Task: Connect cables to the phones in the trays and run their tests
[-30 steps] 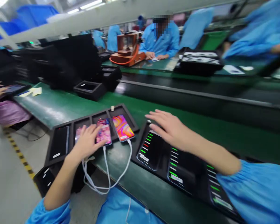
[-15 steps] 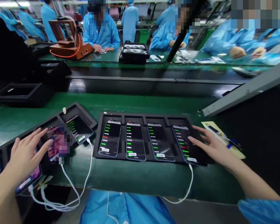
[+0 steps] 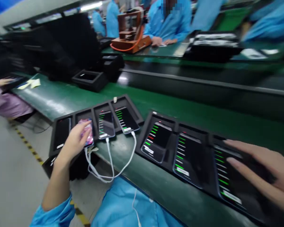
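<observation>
My left hand reaches over a phone with a pink picture on its screen, its fingers extended at the glass. That phone lies in the left black tray, beside a dark-screened phone and two phones showing coloured test lists, one in the middle and one at the right end. White cables plug into the bottoms of several. My right hand, blurred, has its fingers stretched over a list-screen phone in the right black tray. Two more list-screen phones lie in that tray.
A green bench runs across, with a black box behind the left tray. Across a dark gap, a co-worker in blue sits near an orange fixture and a stacked black tray. A pink sleeve shows at far left.
The view has swung left. The left tray's third phone now shows a list instead of a picture. My left hand's fingers have come onto the second phone; my right hand stays over the right tray.
</observation>
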### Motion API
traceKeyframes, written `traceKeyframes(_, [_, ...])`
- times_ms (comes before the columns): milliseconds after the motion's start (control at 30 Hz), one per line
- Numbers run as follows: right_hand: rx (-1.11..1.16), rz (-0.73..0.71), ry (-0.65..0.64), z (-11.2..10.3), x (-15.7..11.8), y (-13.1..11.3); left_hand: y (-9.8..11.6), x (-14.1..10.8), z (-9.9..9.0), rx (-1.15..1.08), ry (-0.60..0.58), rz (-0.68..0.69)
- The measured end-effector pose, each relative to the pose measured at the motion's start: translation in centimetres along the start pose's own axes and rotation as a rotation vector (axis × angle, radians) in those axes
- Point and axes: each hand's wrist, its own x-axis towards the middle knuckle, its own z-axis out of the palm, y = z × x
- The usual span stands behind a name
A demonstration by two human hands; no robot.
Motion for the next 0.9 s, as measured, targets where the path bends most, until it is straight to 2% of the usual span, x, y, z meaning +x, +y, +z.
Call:
traceKeyframes(67, [0.074,-0.281,-0.139,2.2,3.4,-4.5,0.5,-1.1,0.1,-0.023,0.007,0.031])
traceKeyframes(100, [0.091,-0.37,-0.186,3.4,5.0,-7.0,0.9,-1.7,0.0,-0.025,0.005,0.046])
traceKeyframes(200, [0.116,-0.589,-0.283,6.9,9.0,-13.6,1.8,-3.3,-0.5,0.03,0.011,0.066])
traceKeyframes(300, [0.107,-0.714,-0.325,9.5,11.7,-17.5,1.7,-4.8,-1.0,0.106,0.03,0.014])
traceKeyframes(400, [0.104,-0.752,-0.354,10.8,13.3,-18.5,0.3,-5.5,-0.9,0.125,-0.023,-0.059])
traceKeyframes(533, [0.123,-0.684,-0.36,11.2,14.2,-17.3,-1.2,-4.5,-0.2,0.162,-0.025,-0.146])
traceKeyframes(700, [0.163,-0.599,-0.414,11.4,14.8,-16.3,-0.3,-3.2,-0.1,0.114,-0.001,-0.04])
traceKeyframes(900, [0.174,-0.625,-0.467,12.2,15.4,-17.1,0.3,-4.4,-0.4,0.061,0.032,-0.003])
